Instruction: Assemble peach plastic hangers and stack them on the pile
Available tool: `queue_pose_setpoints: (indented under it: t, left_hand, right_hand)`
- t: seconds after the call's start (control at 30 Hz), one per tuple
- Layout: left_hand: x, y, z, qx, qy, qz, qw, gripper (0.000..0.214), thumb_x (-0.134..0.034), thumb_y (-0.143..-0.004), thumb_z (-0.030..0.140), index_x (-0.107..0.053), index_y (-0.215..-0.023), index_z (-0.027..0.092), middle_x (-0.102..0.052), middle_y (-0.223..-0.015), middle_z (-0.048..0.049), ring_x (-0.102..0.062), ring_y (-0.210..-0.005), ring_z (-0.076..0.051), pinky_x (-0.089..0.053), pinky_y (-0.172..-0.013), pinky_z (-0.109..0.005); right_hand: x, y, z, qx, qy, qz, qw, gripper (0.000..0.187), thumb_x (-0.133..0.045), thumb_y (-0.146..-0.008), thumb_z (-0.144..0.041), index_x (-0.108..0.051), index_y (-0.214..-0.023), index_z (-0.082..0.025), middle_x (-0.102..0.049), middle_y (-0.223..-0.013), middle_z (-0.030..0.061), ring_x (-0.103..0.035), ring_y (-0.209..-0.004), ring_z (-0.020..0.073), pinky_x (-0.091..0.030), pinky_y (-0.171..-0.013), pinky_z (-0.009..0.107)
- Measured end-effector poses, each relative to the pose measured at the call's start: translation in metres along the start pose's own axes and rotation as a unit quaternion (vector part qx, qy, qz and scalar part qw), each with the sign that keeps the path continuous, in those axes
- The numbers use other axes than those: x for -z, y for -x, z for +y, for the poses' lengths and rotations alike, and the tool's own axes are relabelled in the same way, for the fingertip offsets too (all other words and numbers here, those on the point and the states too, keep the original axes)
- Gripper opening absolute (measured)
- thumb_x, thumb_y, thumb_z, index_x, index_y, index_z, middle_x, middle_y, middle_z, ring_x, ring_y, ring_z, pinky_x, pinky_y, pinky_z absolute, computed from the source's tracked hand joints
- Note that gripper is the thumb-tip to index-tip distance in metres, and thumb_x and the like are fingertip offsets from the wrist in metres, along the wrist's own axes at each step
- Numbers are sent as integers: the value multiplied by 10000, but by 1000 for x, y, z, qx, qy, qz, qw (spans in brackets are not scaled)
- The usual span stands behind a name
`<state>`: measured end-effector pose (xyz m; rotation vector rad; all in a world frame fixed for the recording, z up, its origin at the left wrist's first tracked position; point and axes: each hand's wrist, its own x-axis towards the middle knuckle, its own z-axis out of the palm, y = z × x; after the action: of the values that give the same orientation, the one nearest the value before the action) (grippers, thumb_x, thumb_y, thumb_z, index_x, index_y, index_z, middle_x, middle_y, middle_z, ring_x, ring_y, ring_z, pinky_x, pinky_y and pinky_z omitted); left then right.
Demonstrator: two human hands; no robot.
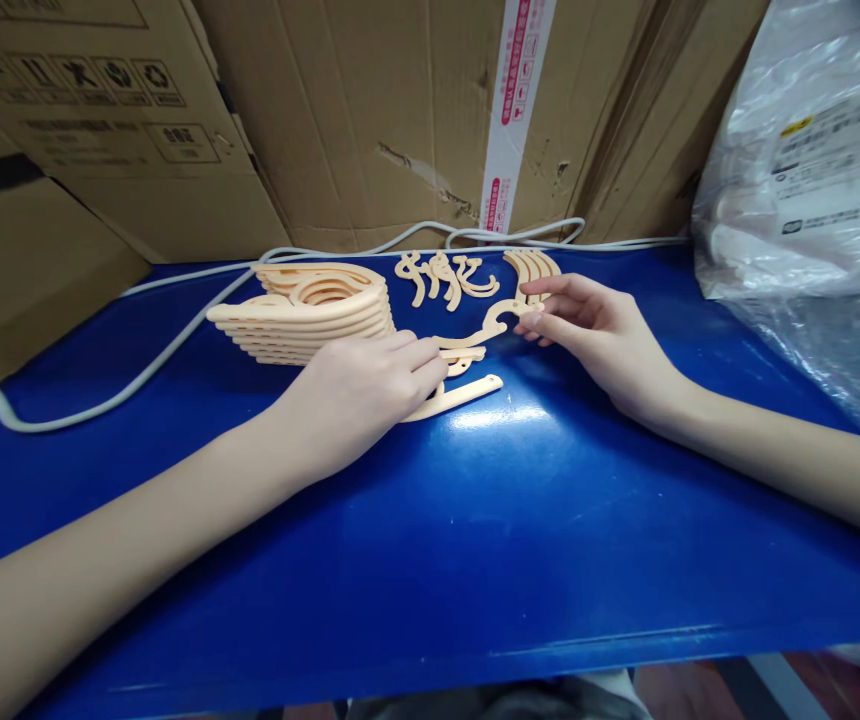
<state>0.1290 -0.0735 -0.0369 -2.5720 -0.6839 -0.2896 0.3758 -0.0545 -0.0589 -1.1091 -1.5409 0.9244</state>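
On the blue table (475, 520) lie flat peach-coloured plastic pieces. My left hand (359, 390) rests with curled fingers on a long curved arm piece (464, 392) and pinches its near end. My right hand (595, 335) pinches the hooked end of another curved piece (491, 325) between thumb and fingers. A stack of several similar curved pieces (306, 312) stands just left of my left hand. Small hook-shaped parts (445, 277) and a few curved strips (531, 267) lie behind the hands.
Cardboard boxes (370, 110) wall off the back and left. A white cable (175, 340) runs along the table's back edge and curves to the left front. A clear plastic bag with labelled packs (812, 170) sits at the right.
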Motion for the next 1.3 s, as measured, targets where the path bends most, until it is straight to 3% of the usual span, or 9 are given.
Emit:
queue_pose_setpoints:
  t: [0.4, 0.67, 0.83, 1.07, 1.3]
  left_hand:
    - [-2, 1, -2, 2, 0, 4, 1000, 273, -390, -965, 91, -657, -930, 134, -660, -858, -46, -641, -773, -212, -402, -535, -286]
    - [-3, 2, -3, 18, -3, -5, 1000, 276, -408, -951, 73, -672, -927, 148, -672, -878, -38, -636, -781, -205, -385, -523, -283]
    - [-2, 2, -2, 23, 3, -7, 1000, 275, -405, -953, 80, -668, -960, 160, -681, -900, -33, -644, -808, -205, -392, -540, -285]
    - [-2, 2, -3, 30, -1, 2, 1000, 270, -416, -953, 100, -677, -953, 168, -671, -830, -20, -622, -745, -201, -362, -514, -299]
    - [-3, 2, -2, 57, -7, -7, 998, 230, -459, -935, 112, -680, -946, 176, -672, -815, -12, -618, -727, -197, -327, -485, -304]
  right_hand:
    - [2, -2, 2, 31, -10, 52, 998, 117, -681, -842, -304, -629, -867, -202, -625, -817, 7, -564, -702, 118, -481, -629, 258]
    - [5, -4, 6, 79, -20, 73, 994, 295, -540, -925, -480, -512, -755, -241, -506, -719, -1, -487, -608, 135, -441, -574, 297]
    - [1, -1, -1, 87, 54, 0, 995, 364, -484, -944, -514, -514, -720, -228, -516, -685, 3, -468, -611, 145, -411, -605, 317]
    - [-3, 11, -11, 85, 203, -101, 970, 396, -409, -985, -480, -509, -714, -209, -590, -748, 3, -518, -696, 146, -379, -656, 304]
    - [-2, 15, -15, 98, 188, -157, 965, 400, -401, -980, -519, -528, -744, -222, -616, -687, -2, -510, -610, 136, -402, -597, 293]
